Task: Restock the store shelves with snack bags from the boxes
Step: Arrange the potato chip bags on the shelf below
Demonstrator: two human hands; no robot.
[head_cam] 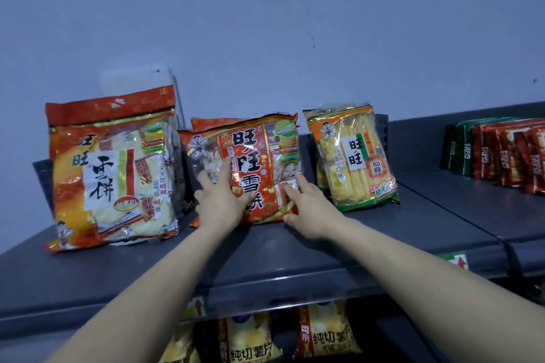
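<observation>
Red snack bag [253,138] stood on the grey shelf [295,250].
Right of an orange bag [112,174], the left hand [219,203] pressed spread fingers [224,171] flat on the red bag's front; the right hand [309,209] laid straight fingers [300,183] against its right edge, beside a yellow bag [354,156].

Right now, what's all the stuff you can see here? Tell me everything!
Dark grey metal top shelf: one, across the middle.
Big red-orange plastic cracker bag: one, top shelf, left.
Smaller red plastic cracker bag: one, top shelf, middle.
Clear yellow-green plastic cracker bag: one, right of middle.
Dark green and red flat packets: several, upright row, far right.
Yellow plastic chip bags: at least three, below the top shelf.
Left grip: one, bare, flat on the smaller bag's front.
Right grip: one, bare, at its lower right edge.
</observation>
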